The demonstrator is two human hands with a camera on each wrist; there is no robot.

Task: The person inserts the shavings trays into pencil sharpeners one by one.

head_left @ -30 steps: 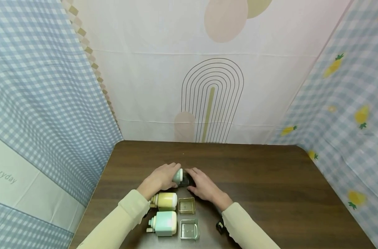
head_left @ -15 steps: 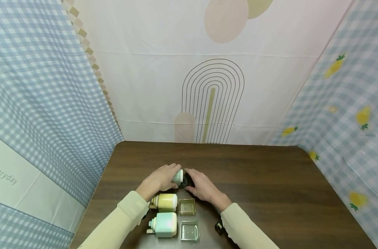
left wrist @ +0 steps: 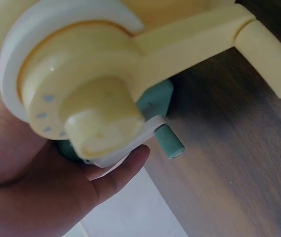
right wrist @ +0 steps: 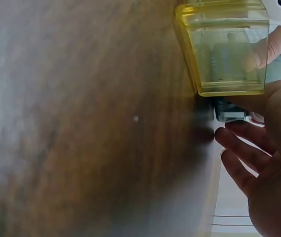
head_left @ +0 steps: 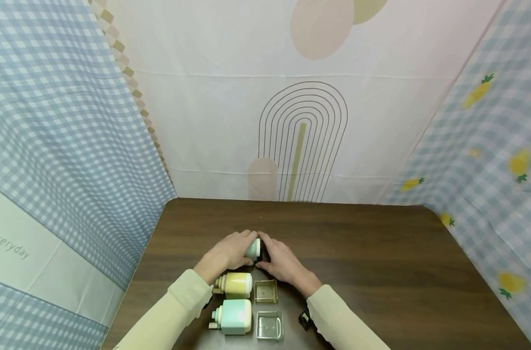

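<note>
My left hand [head_left: 230, 250] grips a green-and-white pencil sharpener [head_left: 253, 249], lying on its side; its green crank knob [left wrist: 170, 141] shows in the left wrist view. Against its right end, my right hand [head_left: 285, 260] holds a dark see-through drawer [right wrist: 229, 111] between thumb and fingers. The hand mostly hides that drawer in the head view. Nearer me lies a yellow pencil sharpener [head_left: 238, 285], with its amber drawer [head_left: 266, 291] apart on its right. Below these are a mint pencil sharpener [head_left: 236, 316] and its clear greenish drawer [head_left: 269, 325].
Everything lies on a dark wooden table [head_left: 357, 262]. A white cloth [head_left: 213, 121] hangs behind it, with checked cloths at both sides. A small black object [head_left: 305, 320] sits by my right sleeve.
My right hand has moved slightly left with the dark drawer, narrowing the gap to the green sharpener. The left hand keeps its hold. The head view has shifted a little.
</note>
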